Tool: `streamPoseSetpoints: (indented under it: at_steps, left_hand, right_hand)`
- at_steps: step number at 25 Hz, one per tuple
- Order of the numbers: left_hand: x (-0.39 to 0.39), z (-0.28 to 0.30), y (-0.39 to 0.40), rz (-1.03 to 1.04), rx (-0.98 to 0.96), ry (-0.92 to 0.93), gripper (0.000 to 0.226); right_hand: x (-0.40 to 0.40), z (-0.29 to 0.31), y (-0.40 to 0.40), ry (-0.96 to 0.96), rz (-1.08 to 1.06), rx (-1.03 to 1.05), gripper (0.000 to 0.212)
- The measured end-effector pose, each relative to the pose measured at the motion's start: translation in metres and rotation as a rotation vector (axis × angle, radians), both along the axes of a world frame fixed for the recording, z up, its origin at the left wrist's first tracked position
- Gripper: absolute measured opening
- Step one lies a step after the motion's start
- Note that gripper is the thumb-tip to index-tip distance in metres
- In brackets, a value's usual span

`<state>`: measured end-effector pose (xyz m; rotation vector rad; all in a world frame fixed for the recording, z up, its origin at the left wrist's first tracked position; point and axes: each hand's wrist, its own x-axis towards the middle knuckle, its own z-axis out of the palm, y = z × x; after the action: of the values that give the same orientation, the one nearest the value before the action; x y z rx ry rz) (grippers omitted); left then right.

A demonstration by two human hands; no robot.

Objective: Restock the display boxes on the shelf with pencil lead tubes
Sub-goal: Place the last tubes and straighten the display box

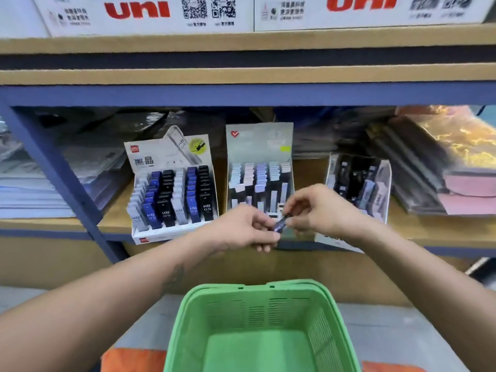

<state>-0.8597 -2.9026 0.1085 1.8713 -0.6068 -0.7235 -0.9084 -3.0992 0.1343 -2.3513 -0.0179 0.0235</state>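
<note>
**A:** Status on the hands?

**B:** Right now I see both on one dark blue lead tube. Left hand pinches its lower end, right hand pinches the upper end with fingertips. Tube is tilted and held in the air just in front of the middle display box.

**A:** Where's that box?

**B:** On the wooden shelf, between two others. Left display box holds rows of grey, blue and black HB 0.5 tubes, upright. Middle one has pale-capped tubes, with open slots in the front rows. Right display box holds dark and grey tubes; I can't read its labels, too blurred.

**A:** Anything below?

**B:** Green plastic basket directly under my arms; no tubes visible on the part of its floor I can see. White "uni" cartons on the shelf above.
</note>
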Motion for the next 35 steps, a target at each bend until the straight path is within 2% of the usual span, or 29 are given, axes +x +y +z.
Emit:
streamPoseSetpoints:
  at_steps: [3,5,10,14,17,20,23,25,27,29,31,35]
  left_hand:
    - [0.000,0.024,-0.027,0.068,-0.282,0.237,0.020]
    - [0.004,0.033,-0.042,0.098,-0.372,0.264,0.022]
    - [0.003,0.035,-0.068,0.143,-0.285,-0.101,0.024]
    - [0.007,0.035,-0.088,0.169,-0.397,-0.109,0.023]
    - [0.007,0.037,-0.102,0.146,-0.439,-0.156,0.028]
    - [0.008,0.042,-0.112,0.088,-0.391,-0.275,0.035]
    - [0.011,0.044,-0.124,0.180,-0.343,-0.341,0.033]
    - [0.014,0.044,-0.130,0.204,-0.223,-0.543,0.028]
    - [0.013,0.041,-0.130,0.123,-0.049,-0.821,0.031]
    - [0.012,0.035,-0.131,0.014,0.089,-0.999,0.036]
    - [0.010,0.028,-0.135,-0.042,0.187,-1.040,0.043]
    - [0.011,0.022,-0.139,-0.069,0.218,-1.003,0.044]
  right_hand:
    - [-0.016,0.025,-0.033,-0.063,-0.084,0.079,0.016]
    - [-0.024,0.033,-0.048,-0.098,-0.127,0.115,0.014]
    - [-0.028,0.030,-0.062,-0.119,-0.177,0.077,0.018]
    - [-0.026,0.027,-0.070,-0.116,-0.211,0.069,0.028]
    - [-0.028,0.030,-0.073,-0.139,-0.225,0.089,0.026]
    - [-0.028,0.035,-0.074,-0.189,-0.242,0.009,0.028]
    - [-0.030,0.048,-0.086,-0.248,-0.262,-0.073,0.042]
    - [-0.027,0.058,-0.109,-0.342,-0.384,-0.093,0.040]
    - [-0.023,0.066,-0.130,-0.423,-0.480,-0.097,0.030]
    - [-0.015,0.067,-0.141,-0.461,-0.514,-0.088,0.024]
    - [-0.010,0.062,-0.144,-0.452,-0.529,-0.107,0.024]
    - [-0.004,0.056,-0.149,-0.472,-0.572,-0.215,0.026]
